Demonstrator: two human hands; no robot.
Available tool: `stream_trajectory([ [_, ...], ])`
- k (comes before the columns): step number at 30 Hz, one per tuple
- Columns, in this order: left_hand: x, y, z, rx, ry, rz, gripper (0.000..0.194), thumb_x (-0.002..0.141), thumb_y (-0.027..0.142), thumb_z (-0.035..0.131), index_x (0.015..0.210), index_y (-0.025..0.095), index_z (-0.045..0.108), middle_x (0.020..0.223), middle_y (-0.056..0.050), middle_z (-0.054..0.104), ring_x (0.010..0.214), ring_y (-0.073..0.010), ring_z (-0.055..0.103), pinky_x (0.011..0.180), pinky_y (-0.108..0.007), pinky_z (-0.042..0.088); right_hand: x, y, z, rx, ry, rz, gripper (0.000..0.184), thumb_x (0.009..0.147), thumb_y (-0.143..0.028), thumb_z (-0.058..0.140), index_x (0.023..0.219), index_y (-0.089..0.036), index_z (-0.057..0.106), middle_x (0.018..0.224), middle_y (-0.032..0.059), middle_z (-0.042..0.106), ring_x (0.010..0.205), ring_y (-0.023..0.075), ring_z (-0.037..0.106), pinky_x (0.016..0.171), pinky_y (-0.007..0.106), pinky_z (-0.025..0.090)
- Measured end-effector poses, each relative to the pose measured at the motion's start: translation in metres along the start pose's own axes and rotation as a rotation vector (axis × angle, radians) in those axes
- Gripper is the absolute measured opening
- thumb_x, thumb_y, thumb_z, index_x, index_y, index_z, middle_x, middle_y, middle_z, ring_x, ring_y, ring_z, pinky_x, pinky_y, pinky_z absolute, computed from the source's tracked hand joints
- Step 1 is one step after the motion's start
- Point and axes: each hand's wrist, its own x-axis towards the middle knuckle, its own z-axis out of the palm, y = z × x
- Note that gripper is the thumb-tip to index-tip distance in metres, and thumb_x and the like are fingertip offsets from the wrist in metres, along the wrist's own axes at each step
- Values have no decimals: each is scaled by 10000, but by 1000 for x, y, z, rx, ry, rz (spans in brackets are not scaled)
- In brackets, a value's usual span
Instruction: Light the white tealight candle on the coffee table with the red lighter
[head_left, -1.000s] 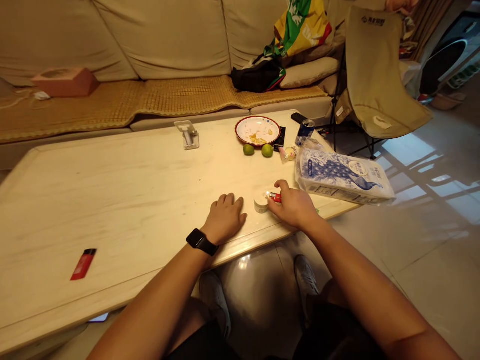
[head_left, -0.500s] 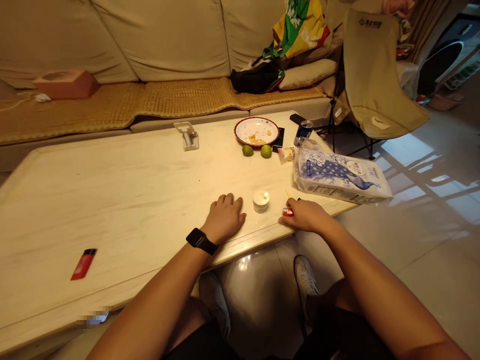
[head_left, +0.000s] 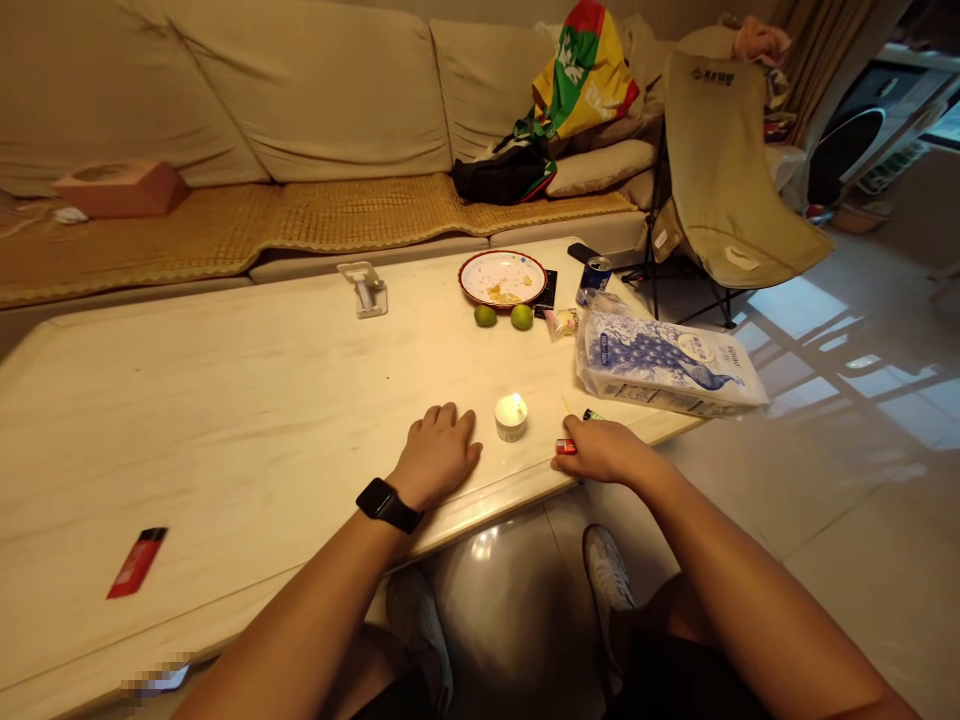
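My left hand (head_left: 436,452) lies palm down on the table, fingers spread, holding nothing. Just right of it stands a small round white candle (head_left: 511,418) with a bright glow at its top. Beyond the candle, my right hand (head_left: 606,449) is closed near the table's front edge. A thin yellow stick (head_left: 567,405) pokes up from its fingertips. A small red object (head_left: 566,447) shows at the fingers, and a dark green-tipped piece (head_left: 592,414) peeks out behind the hand; I cannot tell whether either is gripped.
A red lighter-like item (head_left: 137,563) lies at front left of the pale table (head_left: 247,430). Toward the back are a phone stand (head_left: 365,291), a plate of scraps (head_left: 480,295), two green limes (head_left: 522,317), a can (head_left: 595,277) and a tissue pack (head_left: 667,360). A sofa (head_left: 337,100) stands behind.
The view has shifted slightly, so everything sits lower and a bit further left. The candle's glow looks brighter. Both hands keep nearly the same places on the table.
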Motion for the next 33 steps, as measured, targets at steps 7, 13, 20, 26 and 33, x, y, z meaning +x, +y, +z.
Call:
stream_trajectory([
  [7,0,1,-2,1,-3,0,354,934,406,495,1219,216,585,1285,-163,548,1197,-339,474,968,-483,412,0,-7,-9,83,186,37,601,897,-666,529,1285,-208,558,1088,144,759,987,321,706,746,340,443],
  [13,-1,3,-2,-8,-5,-8,372,940,414,490,1241,215,578,1287,-167,543,1211,-346,458,989,-503,403,0,-29,-23,127,373,109,544,958,-608,456,1323,-208,509,1010,122,773,940,313,715,753,347,440],
  [20,-2,2,-1,-10,2,-3,390,943,416,490,1265,209,566,1306,-172,529,1224,-348,450,1001,-505,395,4,-48,-32,96,335,101,562,965,-542,436,1405,-193,452,1033,120,772,984,327,703,807,365,449],
  [26,-2,2,-1,-40,-10,-11,399,944,425,494,1280,222,563,1331,-169,524,1257,-357,428,1021,-517,379,7,-52,-34,89,290,94,585,977,-515,420,1450,-171,409,1095,151,763,1025,342,692,853,382,437],
  [33,-3,3,-2,-34,-11,-13,411,948,426,494,1291,209,557,1333,-174,521,1251,-357,436,1027,-518,378,11,-53,-32,81,301,86,607,970,-529,425,1455,-165,397,1082,155,761,1010,350,694,851,388,441],
])
